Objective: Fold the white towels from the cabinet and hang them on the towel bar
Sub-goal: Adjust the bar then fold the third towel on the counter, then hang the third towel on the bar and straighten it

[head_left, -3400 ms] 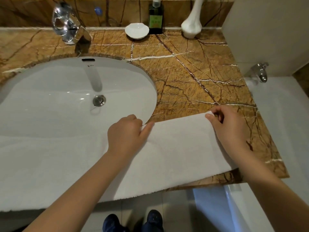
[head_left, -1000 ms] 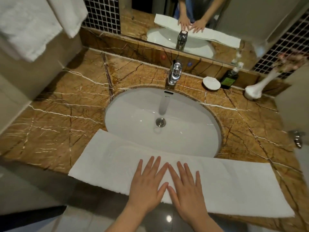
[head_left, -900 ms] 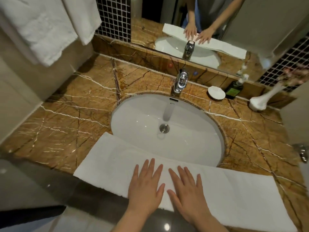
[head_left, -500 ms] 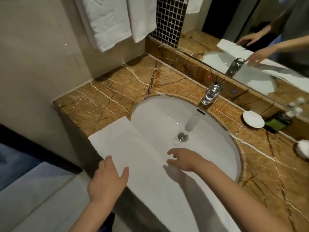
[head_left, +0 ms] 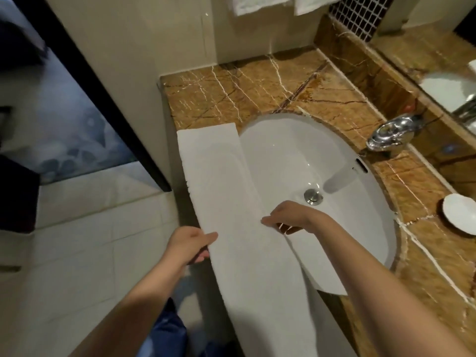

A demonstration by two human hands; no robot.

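- the white towel (head_left: 231, 202) lies as a long strip along the front edge of the marble counter (head_left: 257, 91), its far side lapping over the near rim of the sink (head_left: 296, 150).
- the left hand (head_left: 189, 243) grips the towel's near edge, thumb on top and fingers curled under, at the counter front.
- the right hand (head_left: 291, 216) pinches the far edge above the basin, and a flap sags below the wrist.
- the hands sit apart, with the towel's width between them.
- more hung towels (head_left: 260, 2) show on the wall above.

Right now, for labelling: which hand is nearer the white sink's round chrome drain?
Right. The right hand pinches the white towel beside the drain; the left hand grips its outer edge.
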